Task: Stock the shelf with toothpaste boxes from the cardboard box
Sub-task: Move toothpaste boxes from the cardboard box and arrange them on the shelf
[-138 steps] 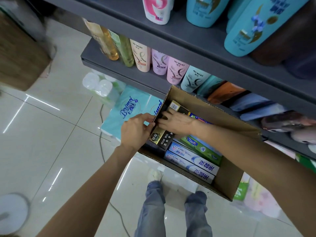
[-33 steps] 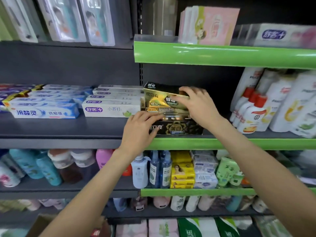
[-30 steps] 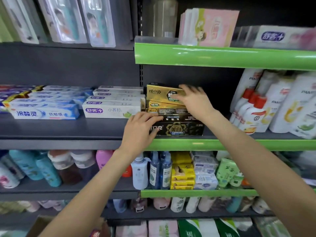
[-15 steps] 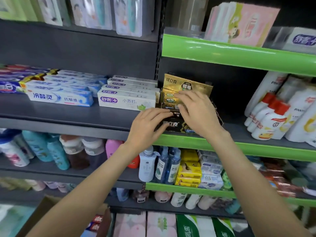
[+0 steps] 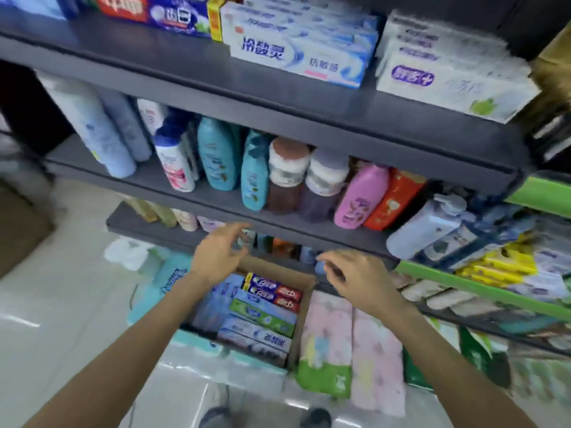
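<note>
Down low, the cardboard box (image 5: 304,284) sits open on soft tissue packs beside the shelf (image 5: 278,97), and it holds toothpaste boxes (image 5: 262,316) laid flat side by side: two red-and-blue ones at the far end, a green one, then pale blue and grey ones nearer the person. Both hands hang above the box and hold nothing. The left hand (image 5: 217,257) is over the box's far left corner, fingers loosely spread and a little bent, thumb apart from them. The right hand (image 5: 358,278) is just past the box's right wall, fingers relaxed and slightly curled, with a clear gap between the two hands.

On the top grey shelf lie more toothpaste cartons: a white-and-blue stack (image 5: 301,54) in the middle, a white stack with a purple logo (image 5: 448,78) to its right, and a red-and-blue carton (image 5: 154,10) to the left. The shelf below carries bottles (image 5: 216,156) in teal, white, pink and brown, standing tilted against one another. A pink tissue pack (image 5: 352,347) lies right of the box, touching its wall. The pale tiled floor (image 5: 55,319) fills the left side, and the person's shoes show at the bottom edge
</note>
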Demonstrator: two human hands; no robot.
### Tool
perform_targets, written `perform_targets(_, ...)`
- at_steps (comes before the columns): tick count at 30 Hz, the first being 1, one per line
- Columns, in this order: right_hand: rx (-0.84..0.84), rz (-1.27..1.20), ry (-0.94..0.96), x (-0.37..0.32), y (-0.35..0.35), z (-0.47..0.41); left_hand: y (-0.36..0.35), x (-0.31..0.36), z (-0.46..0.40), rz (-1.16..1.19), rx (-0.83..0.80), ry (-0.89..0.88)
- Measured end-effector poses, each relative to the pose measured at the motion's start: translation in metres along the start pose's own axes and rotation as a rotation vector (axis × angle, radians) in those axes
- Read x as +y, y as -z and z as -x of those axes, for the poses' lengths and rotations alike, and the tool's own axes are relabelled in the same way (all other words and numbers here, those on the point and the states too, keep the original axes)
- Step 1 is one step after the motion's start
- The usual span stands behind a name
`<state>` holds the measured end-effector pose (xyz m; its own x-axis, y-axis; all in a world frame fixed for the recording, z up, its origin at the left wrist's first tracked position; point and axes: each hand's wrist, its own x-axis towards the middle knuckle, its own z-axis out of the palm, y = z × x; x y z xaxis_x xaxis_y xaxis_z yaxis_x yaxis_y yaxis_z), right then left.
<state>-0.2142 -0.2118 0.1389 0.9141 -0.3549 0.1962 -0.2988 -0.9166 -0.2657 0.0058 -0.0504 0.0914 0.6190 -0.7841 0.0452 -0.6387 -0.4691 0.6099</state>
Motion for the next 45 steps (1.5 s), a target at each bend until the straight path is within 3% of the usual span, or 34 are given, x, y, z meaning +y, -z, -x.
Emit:
perform_targets(6, -0.412, -0.032, -0.107, -0.029, -0.122, -0.04, -0.017, -0.138, 0.019, -0.014, -0.179, 0.385)
perform_targets(12, -0.776, 0.02, -0.167, -0.044, -0.245, -0.046, -0.054, -0.199, 0.038, 0.029, -0.335, 0.483)
perform_targets(15, -0.85, 0.055, -0.235, -0.041, -0.29, -0.04, -0.066, -0.204, 0.043, 0.17, -0.3, 0.512)
perform_targets(19, -0.964, 0.296, -0.044, -0.025, -0.33, -0.032, -0.081, -0.207, 0.051, 0.126, -0.177, 0.474)
perform_targets(22, -1.004, 0.357, -0.018, -0.015, -0.345, -0.025, -0.088, -0.211, 0.056, 0.114, -0.1, 0.456)
perform_targets(28, -0.937, 0.179, -0.132, -0.016, -0.34, -0.016, -0.09, -0.209, 0.056, 0.051, -0.073, 0.433)
perform_targets(32, -0.756, -0.004, -0.236, -0.028, -0.298, -0.025, -0.08, -0.203, 0.052, 0.072, -0.103, 0.442)
perform_targets(35, -0.529, -0.357, -0.383, -0.045, -0.243, -0.032, -0.058, -0.171, 0.05, 0.352, -0.003, 0.561)
perform_targets(37, -0.389, -0.664, -0.499, -0.064, -0.203, -0.032, -0.039, -0.134, 0.053, 0.671, -0.091, 0.666)
perform_targets(39, -0.267, -0.854, -0.573, -0.087, -0.169, -0.028, -0.022, -0.099, 0.062, 0.869, -0.221, 0.656)
perform_targets(42, -0.129, -0.881, -0.541, -0.123, -0.134, -0.023, 0.004, -0.054, 0.07, 1.032, -0.305, 0.609)
perform_targets(45, -0.106, -0.916, -0.438, -0.145, -0.109, -0.02, 0.025, -0.023, 0.072, 0.979, -0.213, 0.515)
